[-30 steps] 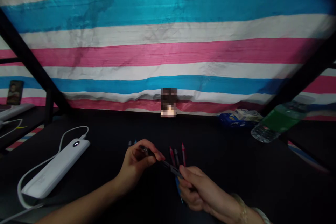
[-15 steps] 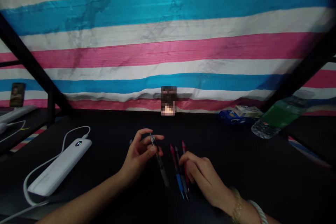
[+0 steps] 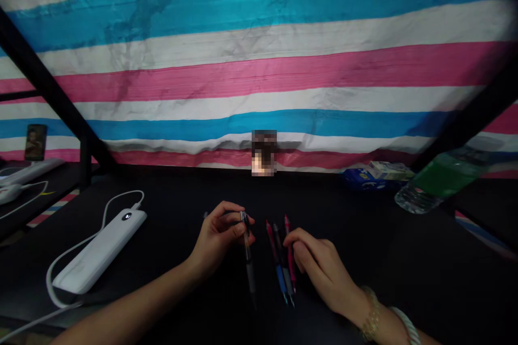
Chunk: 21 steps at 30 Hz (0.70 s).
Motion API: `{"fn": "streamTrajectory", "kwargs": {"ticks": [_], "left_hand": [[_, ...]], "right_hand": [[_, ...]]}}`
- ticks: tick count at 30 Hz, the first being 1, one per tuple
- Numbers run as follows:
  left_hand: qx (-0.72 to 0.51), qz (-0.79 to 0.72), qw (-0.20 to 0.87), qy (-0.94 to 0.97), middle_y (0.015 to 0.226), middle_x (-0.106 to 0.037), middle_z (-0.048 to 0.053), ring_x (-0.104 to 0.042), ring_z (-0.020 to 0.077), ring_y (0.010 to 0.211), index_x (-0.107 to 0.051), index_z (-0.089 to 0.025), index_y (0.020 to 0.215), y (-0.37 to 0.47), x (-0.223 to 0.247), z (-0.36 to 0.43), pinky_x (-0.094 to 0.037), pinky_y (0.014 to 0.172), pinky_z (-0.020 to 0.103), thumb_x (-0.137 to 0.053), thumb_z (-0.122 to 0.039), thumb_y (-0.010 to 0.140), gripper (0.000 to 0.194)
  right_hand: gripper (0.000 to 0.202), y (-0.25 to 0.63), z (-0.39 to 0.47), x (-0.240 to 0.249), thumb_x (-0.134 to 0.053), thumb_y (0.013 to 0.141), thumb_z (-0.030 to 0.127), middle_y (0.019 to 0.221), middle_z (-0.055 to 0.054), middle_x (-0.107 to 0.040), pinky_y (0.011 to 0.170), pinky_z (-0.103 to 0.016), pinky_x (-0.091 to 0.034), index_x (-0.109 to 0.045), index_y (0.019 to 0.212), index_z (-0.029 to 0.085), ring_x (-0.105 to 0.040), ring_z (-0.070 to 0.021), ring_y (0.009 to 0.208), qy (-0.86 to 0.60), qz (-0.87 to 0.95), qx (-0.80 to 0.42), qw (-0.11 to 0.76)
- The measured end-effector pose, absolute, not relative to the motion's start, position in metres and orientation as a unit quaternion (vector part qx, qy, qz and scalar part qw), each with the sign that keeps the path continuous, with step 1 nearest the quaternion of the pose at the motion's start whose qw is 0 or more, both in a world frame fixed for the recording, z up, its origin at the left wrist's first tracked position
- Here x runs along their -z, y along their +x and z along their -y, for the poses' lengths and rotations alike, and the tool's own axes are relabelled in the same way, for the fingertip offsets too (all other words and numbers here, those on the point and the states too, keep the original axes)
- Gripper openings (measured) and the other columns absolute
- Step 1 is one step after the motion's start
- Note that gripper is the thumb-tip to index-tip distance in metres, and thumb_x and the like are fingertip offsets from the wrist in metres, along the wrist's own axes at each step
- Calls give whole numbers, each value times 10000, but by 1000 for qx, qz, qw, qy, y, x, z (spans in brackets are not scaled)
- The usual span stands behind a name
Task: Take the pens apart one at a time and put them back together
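My left hand [image 3: 222,234] pinches a dark, clear-barrelled pen [image 3: 249,267] near its upper end; the pen's lower end points toward me. To the right, a pink pen [image 3: 291,264] lies beside a grey pen [image 3: 285,267] and a pen with a red top and blue grip [image 3: 277,261], roughly parallel and close together. My right hand [image 3: 318,261] has its fingers curled, with the index fingertip and thumb at the pink pen's side. A small clear tip [image 3: 205,215] shows behind my left hand; the rest of that object is hidden.
A white power bank [image 3: 101,250] with a cable lies on the black table [image 3: 182,188] at left. Blue packaging [image 3: 360,179] and a tilted green-labelled bottle [image 3: 441,178] are at back right. A phone [image 3: 35,142] stands far left. Striped sheeting [image 3: 259,81] hangs behind.
The pen in my left hand has swung from a slant to nearly straight toward me. My right hand stays at the pink pen. The whole view has shifted slightly.
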<state>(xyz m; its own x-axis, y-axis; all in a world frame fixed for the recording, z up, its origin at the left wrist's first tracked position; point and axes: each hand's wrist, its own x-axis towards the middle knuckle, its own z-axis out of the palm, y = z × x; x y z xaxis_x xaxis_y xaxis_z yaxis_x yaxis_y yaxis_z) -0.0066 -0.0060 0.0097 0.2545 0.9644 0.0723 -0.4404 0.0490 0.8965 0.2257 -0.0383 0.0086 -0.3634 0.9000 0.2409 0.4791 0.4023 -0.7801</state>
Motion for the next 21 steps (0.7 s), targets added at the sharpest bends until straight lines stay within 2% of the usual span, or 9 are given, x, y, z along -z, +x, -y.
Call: {"fn": "streamTrajectory", "kwargs": {"ticks": [6, 13, 18, 21], "left_hand": [[-538, -318, 648, 436, 970, -718, 67, -700, 151, 686, -525, -198, 1091, -7, -12, 6, -577, 655, 283, -761, -202, 790, 382], [-531, -305, 660, 435, 848, -718, 35, -678, 134, 621, -549, -172, 973, -7, -14, 6, -584, 646, 296, -800, -189, 738, 344], [-537, -324, 649, 430, 887, -722, 44, -692, 142, 652, -537, -191, 1066, -9, -17, 4, -574, 648, 277, -794, -202, 748, 409], [-535, -320, 648, 438, 861, -725, 44, -690, 149, 639, -545, -180, 1028, -12, -18, 1, -575, 649, 293, -810, -211, 727, 403]], "right_hand": [[322, 226, 37, -8, -315, 1021, 387, 557, 63, -420, 527, -259, -324, -566, 932, 204, -457, -128, 493, -454, 766, -307, 336], [321, 226, 36, -8, -315, 1023, 385, 566, 55, -436, 535, -261, -336, -564, 932, 206, -464, -132, 503, -460, 767, -306, 326], [312, 226, 38, -10, -328, 1022, 370, 556, 61, -422, 519, -253, -326, -564, 908, 202, -449, -121, 489, -457, 766, -307, 332], [299, 225, 38, -11, -341, 1019, 363, 553, 62, -426, 514, -252, -324, -565, 903, 202, -442, -116, 484, -456, 768, -304, 333]]}}
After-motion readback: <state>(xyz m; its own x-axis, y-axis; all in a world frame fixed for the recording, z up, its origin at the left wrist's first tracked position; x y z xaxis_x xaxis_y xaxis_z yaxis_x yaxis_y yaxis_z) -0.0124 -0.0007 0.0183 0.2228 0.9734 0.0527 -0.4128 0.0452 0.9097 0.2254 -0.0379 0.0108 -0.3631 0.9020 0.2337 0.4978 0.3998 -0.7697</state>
